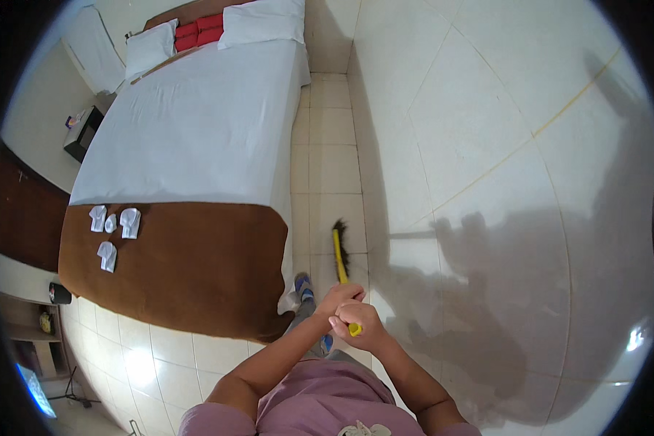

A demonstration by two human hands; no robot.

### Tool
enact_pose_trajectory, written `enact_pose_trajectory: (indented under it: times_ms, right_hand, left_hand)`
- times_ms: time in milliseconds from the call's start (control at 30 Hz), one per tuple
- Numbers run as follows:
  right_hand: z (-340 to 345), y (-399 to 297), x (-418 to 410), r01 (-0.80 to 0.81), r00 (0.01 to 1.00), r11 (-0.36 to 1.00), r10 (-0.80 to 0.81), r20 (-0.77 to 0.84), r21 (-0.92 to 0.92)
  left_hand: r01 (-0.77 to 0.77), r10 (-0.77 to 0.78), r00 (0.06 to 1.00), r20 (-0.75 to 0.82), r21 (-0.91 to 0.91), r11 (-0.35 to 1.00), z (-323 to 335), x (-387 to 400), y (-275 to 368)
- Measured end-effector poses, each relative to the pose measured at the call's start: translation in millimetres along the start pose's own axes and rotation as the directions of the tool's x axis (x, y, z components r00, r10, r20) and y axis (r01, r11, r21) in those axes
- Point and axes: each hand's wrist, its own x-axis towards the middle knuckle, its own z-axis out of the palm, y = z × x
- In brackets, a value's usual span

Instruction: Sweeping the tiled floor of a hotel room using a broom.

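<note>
Both my hands are closed around the yellow handle of a broom (340,261). My left hand (338,298) grips it farther from my body. Close behind, my right hand (363,321) holds it near the end, and the open yellow tip of the handle shows below that fist. The broom's dark bristles (345,233) are over the cream floor tiles (332,169) in the narrow aisle between bed and wall. Part of the bristle head looks blurred, and I cannot tell whether it touches the floor.
A bed (185,125) with a white sheet borders the aisle on the left. Several folded white items (131,222) lie on its brown bed runner (196,267). The tiled wall (468,163) rises on the right. My shoe (303,286) is beside the bed's corner.
</note>
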Motion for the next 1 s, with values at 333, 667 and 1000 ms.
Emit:
enact_pose_trajectory:
  times_ms: [333, 667, 1000]
  right_hand:
    - [4, 95, 98, -0.270, 0.963, 0.948, 0.266, 0.048, 0.168]
    - [12, 97, 155, -0.131, 0.984, 0.990, 0.124, -0.126, -0.047]
    - [-7, 122, 231, -0.075, 0.996, 0.995, 0.071, 0.056, 0.069]
  left_hand:
    - [0.166, -0.178, 0.954, -0.240, -0.070, 0.984, -63, 78, -84]
    - [0.075, -0.038, 0.974, 0.222, -0.160, 0.984, -89, 147, -100]
    - [0.110, -0.132, 0.971, -0.197, -0.116, 0.987, -148, 189, -78]
